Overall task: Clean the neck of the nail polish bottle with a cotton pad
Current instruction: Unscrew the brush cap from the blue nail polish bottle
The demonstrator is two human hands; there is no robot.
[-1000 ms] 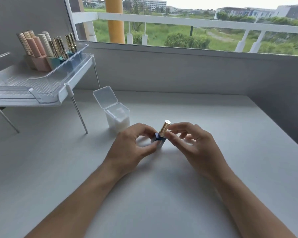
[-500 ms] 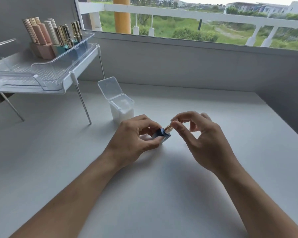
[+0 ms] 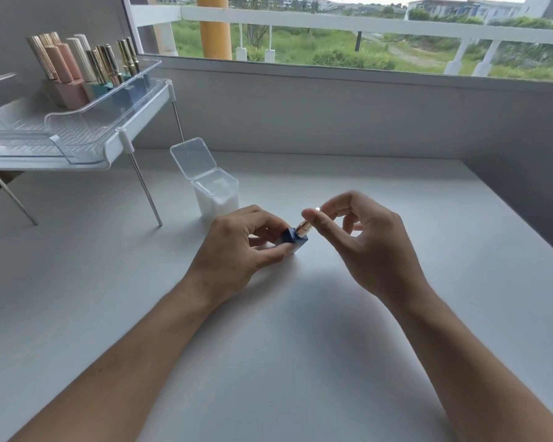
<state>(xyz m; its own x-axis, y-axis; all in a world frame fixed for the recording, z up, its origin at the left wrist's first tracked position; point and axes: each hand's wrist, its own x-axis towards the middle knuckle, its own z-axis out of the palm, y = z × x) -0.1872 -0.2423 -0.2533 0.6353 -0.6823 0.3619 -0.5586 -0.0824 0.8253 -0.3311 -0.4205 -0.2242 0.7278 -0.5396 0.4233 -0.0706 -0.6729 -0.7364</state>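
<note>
Two hands on bottle (image 3: 292, 239), left hand (image 3: 237, 250) gripping base, right hand (image 3: 364, 237) pinching cap (image 3: 304, 227)

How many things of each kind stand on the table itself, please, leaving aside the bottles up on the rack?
Blue nail polish bottle: 1
Clear box with open lid: 1
Rack on wire legs: 1
Total: 3

A pale grey surface (image 3: 396, 218) runs back to a low grey wall (image 3: 332, 113). Above it a wide window (image 3: 364, 43) lets in daylight and shows a white railing (image 3: 348, 25), a yellow pillar (image 3: 214, 27), grass and distant buildings. A clear shelf rack (image 3: 87, 135) stands at left.
</note>
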